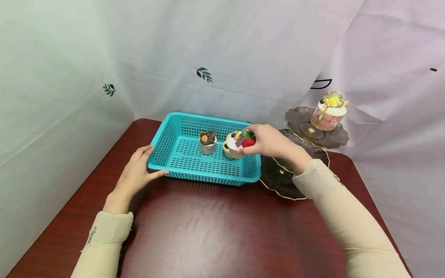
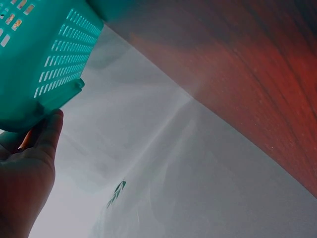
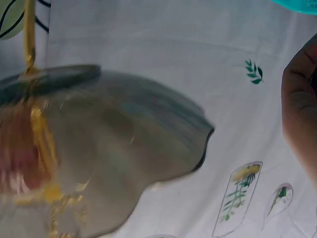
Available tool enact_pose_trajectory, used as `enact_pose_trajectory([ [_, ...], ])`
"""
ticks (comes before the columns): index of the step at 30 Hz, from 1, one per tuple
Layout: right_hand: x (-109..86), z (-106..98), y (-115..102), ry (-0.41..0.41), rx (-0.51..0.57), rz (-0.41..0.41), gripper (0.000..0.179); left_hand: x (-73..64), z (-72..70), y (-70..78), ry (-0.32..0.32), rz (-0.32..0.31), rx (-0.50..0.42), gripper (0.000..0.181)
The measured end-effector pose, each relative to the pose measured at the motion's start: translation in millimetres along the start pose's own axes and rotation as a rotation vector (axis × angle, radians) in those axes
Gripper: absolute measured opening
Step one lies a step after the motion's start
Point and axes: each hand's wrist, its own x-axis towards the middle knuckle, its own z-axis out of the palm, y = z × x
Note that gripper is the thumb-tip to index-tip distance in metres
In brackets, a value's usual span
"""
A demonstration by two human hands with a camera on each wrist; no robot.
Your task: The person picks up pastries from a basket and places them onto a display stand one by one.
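In the head view my right hand (image 1: 269, 141) holds a cream-coloured dessert cup (image 1: 232, 151) topped with a strawberry, other fruit and a dark biscuit piece. The cup is over the right part of a turquoise plastic basket (image 1: 205, 178); whether it touches the basket floor I cannot tell. Left of it, a smaller dessert cup (image 1: 207, 148) with brown toppings stands in the basket. My left hand (image 1: 133, 173) rests at the basket's front left corner, thumb along the front rim and fingers on the left side. Only part of my right hand (image 3: 299, 99) shows in the right wrist view.
To the right stands a tiered stand with dark, gold-edged scalloped plates (image 1: 338, 133). A pink dessert cup (image 1: 326, 119) with yellow topping sits on its top plate, beside the gold handle. Pale curtains (image 1: 243, 58) hang behind the reddish-brown table (image 1: 208, 231).
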Motion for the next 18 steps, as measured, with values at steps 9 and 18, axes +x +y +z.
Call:
enact_pose_trajectory([
  [9,-15.2,-21.1,3.9,0.04,-0.02,0.017,0.047,-0.2,-1.3,0.5,0.004,-0.002,-0.002,0.095],
  [18,-36.1,-41.8,11.5,0.123,-0.024,0.073,0.034,-0.3,-1.2,1.2,0.002,-0.003,-0.003,0.095],
])
